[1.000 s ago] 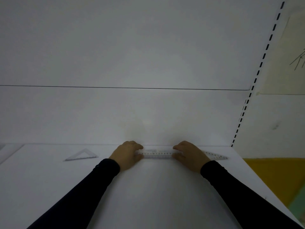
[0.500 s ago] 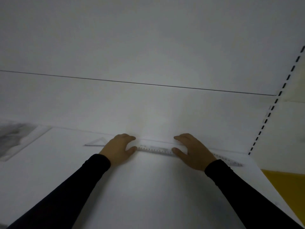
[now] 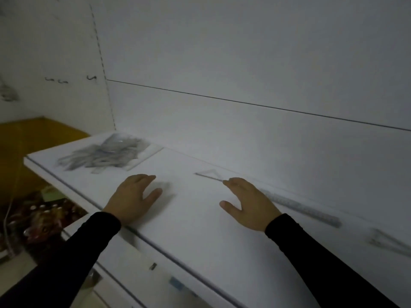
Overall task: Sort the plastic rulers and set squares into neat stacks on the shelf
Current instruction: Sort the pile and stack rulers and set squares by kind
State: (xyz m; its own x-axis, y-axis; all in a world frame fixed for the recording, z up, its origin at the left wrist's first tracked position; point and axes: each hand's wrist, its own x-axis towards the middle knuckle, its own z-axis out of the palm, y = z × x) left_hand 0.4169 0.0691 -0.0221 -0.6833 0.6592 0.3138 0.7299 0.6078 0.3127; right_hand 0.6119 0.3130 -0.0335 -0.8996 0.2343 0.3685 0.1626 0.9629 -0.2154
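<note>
Both hands were spread flat and empty over the shelf point(image 3: 200, 230): left hand point(image 3: 133, 200), right hand point(image 3: 249, 203). An unsorted heap of rulers point(image 3: 104, 155) lay left of the left hand; a set square point(image 3: 209, 173) and a long ruler point(image 3: 300, 206) lay behind the right hand. Risk judged: thin clear plastic could slide off the smooth front edge if nudged.

The shelf point(image 3: 200, 218) and back panel point(image 3: 244, 52) are seen in plain white. The pile point(image 3: 104, 155) of rulers is clear with grey markings. The ruler point(image 3: 300, 206) is pale with fine dark graduations. The set square point(image 3: 210, 174) is transparent. Both sleeves point(image 3: 322, 252) are black. A yellow surface point(image 3: 33, 138) is seen at left.
</note>
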